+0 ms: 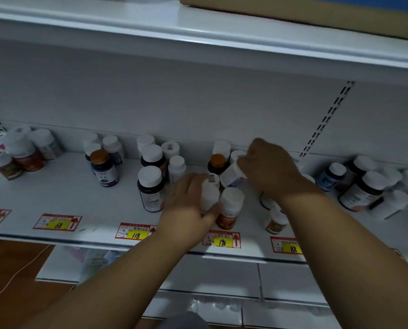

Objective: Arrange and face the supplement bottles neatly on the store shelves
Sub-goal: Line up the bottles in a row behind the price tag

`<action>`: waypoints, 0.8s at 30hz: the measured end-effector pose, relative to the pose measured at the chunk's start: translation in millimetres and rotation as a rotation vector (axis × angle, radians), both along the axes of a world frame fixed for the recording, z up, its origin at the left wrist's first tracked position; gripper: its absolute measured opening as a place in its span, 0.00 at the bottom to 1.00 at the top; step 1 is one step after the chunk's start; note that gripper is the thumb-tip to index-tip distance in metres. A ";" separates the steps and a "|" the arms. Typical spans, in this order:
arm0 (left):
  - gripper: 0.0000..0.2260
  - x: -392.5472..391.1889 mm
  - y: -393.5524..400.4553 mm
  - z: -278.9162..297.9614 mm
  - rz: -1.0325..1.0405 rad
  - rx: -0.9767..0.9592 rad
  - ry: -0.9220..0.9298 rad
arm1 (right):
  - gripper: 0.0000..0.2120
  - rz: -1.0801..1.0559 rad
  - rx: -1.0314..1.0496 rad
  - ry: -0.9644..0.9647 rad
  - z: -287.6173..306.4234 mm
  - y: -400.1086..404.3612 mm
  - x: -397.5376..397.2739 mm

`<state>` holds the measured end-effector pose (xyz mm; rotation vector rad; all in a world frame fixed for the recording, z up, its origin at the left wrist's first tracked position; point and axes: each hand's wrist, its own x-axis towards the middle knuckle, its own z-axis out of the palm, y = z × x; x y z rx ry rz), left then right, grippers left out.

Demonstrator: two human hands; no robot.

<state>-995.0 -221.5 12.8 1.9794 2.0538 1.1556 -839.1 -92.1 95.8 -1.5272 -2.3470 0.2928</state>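
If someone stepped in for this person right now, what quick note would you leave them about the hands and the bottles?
Left hand: grips a small white bottle standing near the shelf front, above the 198 price tag.
Right hand: holds a tilted white bottle by its cap end, lifted off the shelf.
Beside them an orange-label bottle stands upright at the front.
Done: little; bottles stand in loose clusters along the shelf.
Left: set down both held bottles upright, labels forward, then straighten the clusters on the left and the crowded group on the right.
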 end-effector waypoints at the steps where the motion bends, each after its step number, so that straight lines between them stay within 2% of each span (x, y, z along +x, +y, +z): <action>1: 0.29 -1.5 0.5 5.1 0.000 0.008 -0.041 | 0.10 0.000 0.088 0.054 5.2 -5.9 3.5; 3: 0.28 -3.3 2.2 15.9 -0.008 0.020 -0.099 | 0.13 0.018 0.188 0.166 14.0 -18.5 4.6; 5: 0.27 -3.5 1.8 26.0 -0.024 0.005 -0.184 | 0.15 0.037 0.161 0.253 18.9 -29.3 -0.1; 9: 0.14 0.6 -15.7 36.8 -0.114 -0.032 -0.441 | 0.22 0.078 0.037 0.298 17.5 -41.9 -12.3; 13: 0.13 5.0 -47.3 29.7 -0.028 -0.047 -0.608 | 0.22 0.202 -0.216 0.398 13.3 -51.5 -21.1; 17: 0.15 6.0 -74.1 17.9 0.061 0.009 -0.601 | 0.17 0.312 -0.307 0.442 5.4 -68.8 -33.2; 22: 0.22 -22.7 -101.7 -0.1 0.136 -0.026 -0.577 | 0.12 0.518 -0.233 0.278 -1.9 -103.1 -56.1; 24: 0.23 -54.3 -106.9 -5.1 0.164 -0.066 -0.491 | 0.15 0.581 -0.175 0.220 -6.4 -113.3 -78.7</action>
